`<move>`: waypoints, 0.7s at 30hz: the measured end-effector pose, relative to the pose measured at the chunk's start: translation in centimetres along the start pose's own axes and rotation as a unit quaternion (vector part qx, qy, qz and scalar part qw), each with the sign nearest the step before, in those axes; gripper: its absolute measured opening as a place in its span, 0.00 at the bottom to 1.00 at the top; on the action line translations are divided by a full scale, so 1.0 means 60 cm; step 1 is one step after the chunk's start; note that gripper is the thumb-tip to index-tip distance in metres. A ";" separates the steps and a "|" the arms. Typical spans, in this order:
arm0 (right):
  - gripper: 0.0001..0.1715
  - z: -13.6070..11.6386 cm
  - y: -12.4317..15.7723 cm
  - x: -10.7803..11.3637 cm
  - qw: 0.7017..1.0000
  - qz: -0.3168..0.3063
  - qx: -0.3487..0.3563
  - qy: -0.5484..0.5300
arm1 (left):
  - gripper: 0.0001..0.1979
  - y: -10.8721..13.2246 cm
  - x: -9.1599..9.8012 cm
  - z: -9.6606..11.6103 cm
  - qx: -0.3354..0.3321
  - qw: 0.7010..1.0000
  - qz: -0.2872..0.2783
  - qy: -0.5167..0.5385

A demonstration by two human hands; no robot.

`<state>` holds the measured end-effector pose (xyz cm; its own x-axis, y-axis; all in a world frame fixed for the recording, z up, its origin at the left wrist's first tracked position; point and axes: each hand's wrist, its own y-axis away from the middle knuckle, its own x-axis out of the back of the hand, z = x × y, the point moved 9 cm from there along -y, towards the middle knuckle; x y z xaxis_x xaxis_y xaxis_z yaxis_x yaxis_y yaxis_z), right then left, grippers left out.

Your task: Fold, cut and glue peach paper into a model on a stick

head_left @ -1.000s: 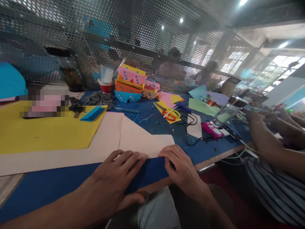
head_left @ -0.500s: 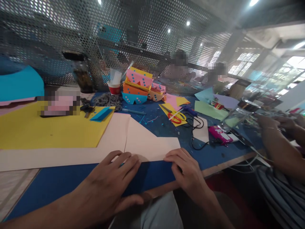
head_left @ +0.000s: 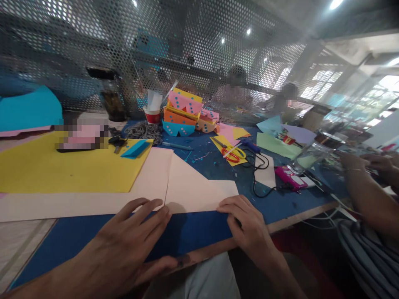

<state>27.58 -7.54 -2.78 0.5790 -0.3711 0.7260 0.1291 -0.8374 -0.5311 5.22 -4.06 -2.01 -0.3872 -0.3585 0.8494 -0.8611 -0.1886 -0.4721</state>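
A pale pink paper sheet (head_left: 190, 187), with a slanted upper edge, lies flat near the front of the blue tabletop. My left hand (head_left: 131, 228) is open, its fingers stretched and spread, with the fingertips at the sheet's lower edge by an upright seam. At the right lower corner, my right hand (head_left: 245, 218) has its fingers together and curled, thumb tip close to the index finger, closed on the paper's edge. Left of the seam, more pale paper (head_left: 152, 166) runs partly under a yellow sheet (head_left: 68, 170).
Behind lie scissors (head_left: 232, 153), a blue glue gun (head_left: 251, 145) with a black cable, folded paper masks (head_left: 183, 110), a red-and-white cup (head_left: 152, 114) and grey yarn (head_left: 143, 131). A pink device (head_left: 289, 178) and a glass jar (head_left: 318, 151) stand near another person's arm (head_left: 363, 187). Perforated metal rises behind.
My left hand has slid left along the paper's lower edge. My right hand keeps its place at the corner. The whole view has shifted slightly.
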 end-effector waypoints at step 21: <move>0.22 -0.033 -0.006 -0.006 0.998 -0.027 0.007 0.062 | 0.32 0.000 -0.022 -0.005 0.010 0.993 -0.030 0.117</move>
<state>25.72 -7.93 -1.97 0.4665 -0.3741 0.8015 0.1679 -0.8522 -0.4955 5.63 -3.30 -3.09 -0.4037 -0.1251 0.9063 -0.8789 -0.2222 -0.4221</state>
